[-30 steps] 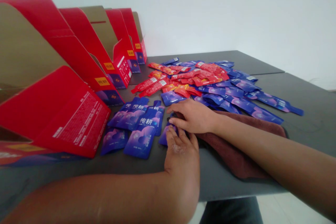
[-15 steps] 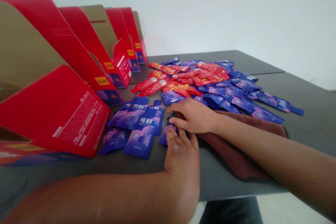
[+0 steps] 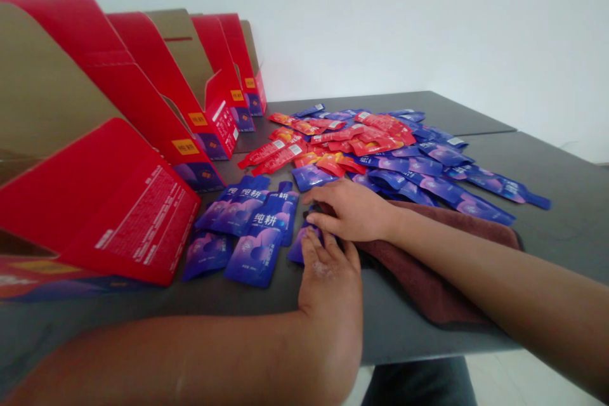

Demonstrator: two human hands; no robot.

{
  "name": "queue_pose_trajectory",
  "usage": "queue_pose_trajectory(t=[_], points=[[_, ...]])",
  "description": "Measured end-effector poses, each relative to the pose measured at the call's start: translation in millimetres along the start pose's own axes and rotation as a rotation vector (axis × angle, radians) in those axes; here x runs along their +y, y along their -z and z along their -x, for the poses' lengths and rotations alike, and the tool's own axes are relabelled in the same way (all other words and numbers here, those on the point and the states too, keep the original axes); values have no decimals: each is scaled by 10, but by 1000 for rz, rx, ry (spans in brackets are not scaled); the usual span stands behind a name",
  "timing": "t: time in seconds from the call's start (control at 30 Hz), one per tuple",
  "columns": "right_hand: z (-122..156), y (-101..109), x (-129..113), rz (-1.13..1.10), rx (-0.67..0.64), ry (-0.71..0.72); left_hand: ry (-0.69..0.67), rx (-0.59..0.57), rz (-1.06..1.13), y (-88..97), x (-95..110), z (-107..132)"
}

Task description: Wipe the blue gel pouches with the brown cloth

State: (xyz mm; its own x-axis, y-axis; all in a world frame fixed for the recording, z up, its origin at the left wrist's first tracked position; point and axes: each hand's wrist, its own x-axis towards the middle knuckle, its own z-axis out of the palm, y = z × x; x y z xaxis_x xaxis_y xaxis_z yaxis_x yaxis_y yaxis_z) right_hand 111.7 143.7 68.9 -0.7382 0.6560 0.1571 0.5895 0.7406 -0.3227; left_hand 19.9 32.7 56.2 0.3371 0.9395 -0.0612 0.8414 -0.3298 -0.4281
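Note:
A blue-purple sachet (image 3: 297,250) lies on the table, mostly covered by both hands. My left hand (image 3: 328,266) rests over it with fingers stretched out and flat. Just above, my right hand (image 3: 356,208) curves over the sachet's upper end, thumb and index finger around it; the exact contact is hidden. The right thumb meets the left fingertips. To the left, several blue sachets lie overlapping, with one sachet (image 3: 255,254) on top at the front. A brown cloth (image 3: 442,279) is under my right wrist and forearm.
Several red open cartons stand in a row on the left, the nearest carton (image 3: 143,216) with its flap toward me. Behind my hands is a heap of red sachets (image 3: 352,134) and blue sachets (image 3: 438,168). The grey table (image 3: 409,339) ends near my legs; a pale wall rises behind.

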Motion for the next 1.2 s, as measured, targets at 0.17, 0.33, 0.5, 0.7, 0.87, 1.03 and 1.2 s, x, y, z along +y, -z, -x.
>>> queue_pose_trajectory(t=[0.17,0.33,0.5,0.7,0.87,1.03,1.2], points=[[8,16,-2,2,-2,21,4,4,-2,-10,5,-15],[9,14,5,2,11,39,-4,13,13,-14,6,0],[7,5,-6,26,20,25,8,7,28,-5,-3,-2],[2,7,-29,112,46,-45,18,15,11,-12,2,-8],[-7,6,-23,169,58,-115,14,27,55,-27,11,4],[-6,4,-1,156,63,-91,-8,7,37,-38,5,-9],[0,9,2,120,56,-50,1,-9,18,-17,3,-5]])
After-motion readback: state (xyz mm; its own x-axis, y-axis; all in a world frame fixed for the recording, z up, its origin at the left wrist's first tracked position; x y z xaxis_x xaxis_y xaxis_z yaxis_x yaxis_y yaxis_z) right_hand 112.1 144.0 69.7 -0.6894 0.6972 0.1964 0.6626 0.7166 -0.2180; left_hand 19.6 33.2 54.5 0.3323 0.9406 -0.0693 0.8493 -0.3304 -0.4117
